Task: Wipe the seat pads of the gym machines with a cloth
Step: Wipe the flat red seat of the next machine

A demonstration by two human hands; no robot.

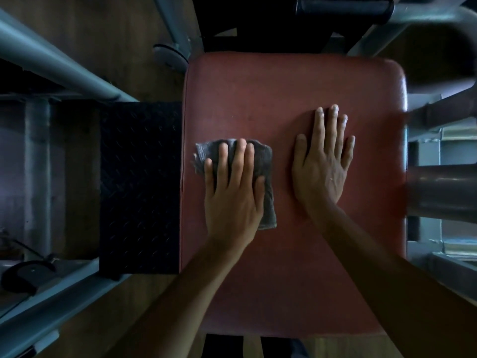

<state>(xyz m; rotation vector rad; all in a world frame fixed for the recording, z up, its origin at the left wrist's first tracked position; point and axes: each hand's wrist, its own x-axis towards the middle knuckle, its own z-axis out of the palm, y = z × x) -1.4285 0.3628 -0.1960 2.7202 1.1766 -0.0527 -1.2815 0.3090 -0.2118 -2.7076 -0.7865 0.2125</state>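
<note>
As we look straight down, we list the following.

Item 1: seat pad (284, 94), reddish-brown, rounded corners, filling the centre and right of the frame.

Item 2: cloth (265, 156), grey and folded, lying on the left half of the seat pad close to its left edge.

Item 3: left hand (232, 192), flat on the cloth with straight, slightly spread fingers pressing it down; the cloth shows beyond the fingertips and along the thumb side.

Item 4: right hand (320, 169), palm down on the bare pad right of the cloth, fingers straight and fanned, gripping nothing. We note a clear strip of pad between the two hands.

Surroundings, which crowd the pad on every side:
- black tread plate (139, 187) with a raised pattern, butting against the pad's left edge at centre left;
- grey frame tube (59, 60) running diagonally across the upper left, with a second one along the lower left;
- round foot disc (170, 56) just off the pad's upper left corner;
- black foam roller (343, 7) at the top right;
- thick metal cylinder (441, 189) beside the pad's right edge, blurred;
- black hooked bracket (23, 277) at lower left;
- wooden floor (103, 29) visible between the frame parts.
</note>
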